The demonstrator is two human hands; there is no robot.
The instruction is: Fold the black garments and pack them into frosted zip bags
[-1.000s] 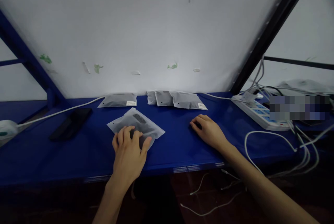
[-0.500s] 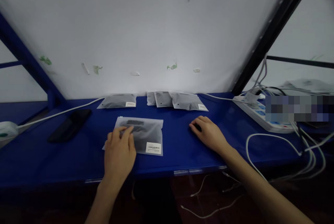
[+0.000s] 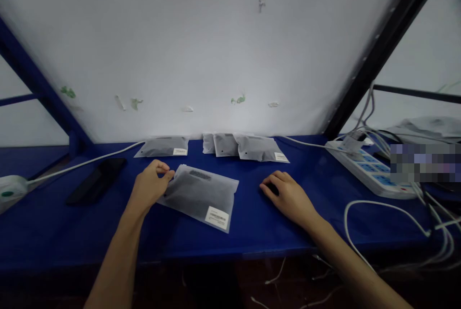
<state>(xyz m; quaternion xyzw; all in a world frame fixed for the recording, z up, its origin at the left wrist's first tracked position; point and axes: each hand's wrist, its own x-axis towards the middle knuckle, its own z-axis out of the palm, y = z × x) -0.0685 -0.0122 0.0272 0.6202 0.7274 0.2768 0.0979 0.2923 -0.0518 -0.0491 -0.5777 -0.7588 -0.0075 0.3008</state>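
Overhead, white wall backs the blue bench (image 3: pixel 252 232); left hand (image 3: pixel 149 186) pinches pouch (image 3: pixel 201 196).

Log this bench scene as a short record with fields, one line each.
Left hand: left hand pinches the corner of the frosted bag
Right hand: right hand rests palm-down on the blue bench, covering a small dark thing
Bag label: white sticker at its near right corner
Back row: bag at left, overlapping bags at centre
Left side: black phone, white cable
Right side: power strip, loose cables
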